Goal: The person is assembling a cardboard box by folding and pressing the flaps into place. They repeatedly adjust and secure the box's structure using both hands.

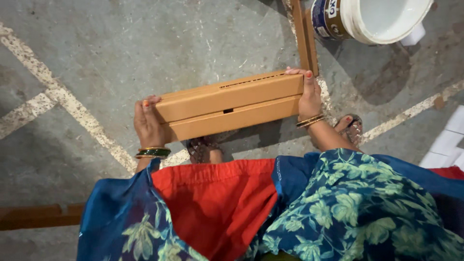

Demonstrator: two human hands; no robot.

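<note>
A flat brown cardboard box [227,104] is held edge-up in front of me, above a grey concrete floor. My left hand [147,123] clasps its left end, a green and gold bangle on the wrist. My right hand [308,94] grips the right end, thin gold bangles on that wrist. The box has a small slot in its side and a perforated strip near its top edge. Below it I see my sandalled feet and my red and blue floral clothing.
A white plastic bucket [372,17] stands at the top right, next to an upright cardboard piece [304,34]. White painted lines [67,99] cross the floor. A brown wooden strip [34,216] lies at the lower left; white blocks [447,142] sit at the right edge.
</note>
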